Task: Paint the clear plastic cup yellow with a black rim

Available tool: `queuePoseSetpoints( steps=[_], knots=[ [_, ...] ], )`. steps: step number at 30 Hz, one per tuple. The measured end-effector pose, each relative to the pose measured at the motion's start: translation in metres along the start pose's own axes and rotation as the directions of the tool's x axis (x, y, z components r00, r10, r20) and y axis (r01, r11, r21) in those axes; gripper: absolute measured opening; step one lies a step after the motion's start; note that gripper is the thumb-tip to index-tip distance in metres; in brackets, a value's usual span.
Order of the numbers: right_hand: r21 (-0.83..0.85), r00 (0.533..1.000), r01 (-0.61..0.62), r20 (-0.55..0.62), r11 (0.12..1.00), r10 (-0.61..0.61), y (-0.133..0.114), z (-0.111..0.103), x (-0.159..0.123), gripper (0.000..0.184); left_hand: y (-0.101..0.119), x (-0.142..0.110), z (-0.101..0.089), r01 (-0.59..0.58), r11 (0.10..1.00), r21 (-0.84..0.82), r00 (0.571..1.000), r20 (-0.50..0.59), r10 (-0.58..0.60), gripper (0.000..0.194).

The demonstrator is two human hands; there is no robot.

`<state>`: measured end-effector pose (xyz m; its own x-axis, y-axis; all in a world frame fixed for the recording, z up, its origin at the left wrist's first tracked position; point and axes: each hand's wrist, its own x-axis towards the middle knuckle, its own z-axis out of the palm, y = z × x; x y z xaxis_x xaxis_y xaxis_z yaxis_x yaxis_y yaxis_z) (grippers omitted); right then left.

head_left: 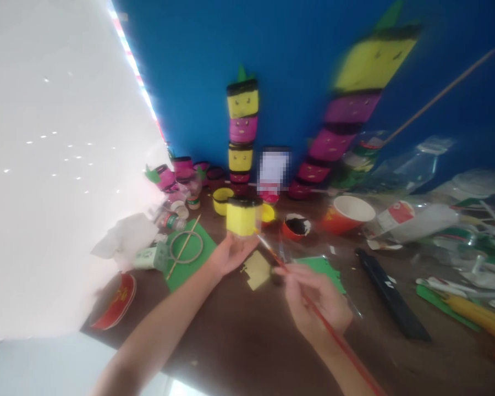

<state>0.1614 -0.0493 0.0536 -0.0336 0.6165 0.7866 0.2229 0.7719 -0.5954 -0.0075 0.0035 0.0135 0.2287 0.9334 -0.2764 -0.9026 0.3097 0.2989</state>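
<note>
My left hand supports from below a yellow-painted cup-like piece with a black rim and a see-through, seemingly bare strip at its right. In my right hand is a thin paintbrush with a red handle, its fingers closed round it. The brush tip meets or nearly meets the lower right of the piece. Behind stand a yellow ring-shaped piece and a small yellow paint pot. A red-orange cup with dark contents is to their right.
Stacked yellow and magenta faced towers lean on the blue wall. Green sheets, a black bar-shaped object, an orange paper cup and clear plastic bottles crowd the brown table. A white wall rises at left.
</note>
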Motion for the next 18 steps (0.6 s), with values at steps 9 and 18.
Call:
queuePoseSetpoints(
  steps=[9,18],
  knots=[
    [0.001,1.000,-0.016,-0.021,1.000,0.016,-0.0015,-0.0010,-0.0011,0.023,0.0008,-0.0020,0.0014,0.037,0.999,-0.003,0.999,0.012,-0.037,0.062],
    [0.027,0.999,-0.025,-0.025,0.999,0.026,-0.0010,-0.0011,-0.0007,0.023,0.0011,-0.0023,0.0021,0.076,0.997,-0.016,0.997,0.005,-0.076,0.069]
  ],
)
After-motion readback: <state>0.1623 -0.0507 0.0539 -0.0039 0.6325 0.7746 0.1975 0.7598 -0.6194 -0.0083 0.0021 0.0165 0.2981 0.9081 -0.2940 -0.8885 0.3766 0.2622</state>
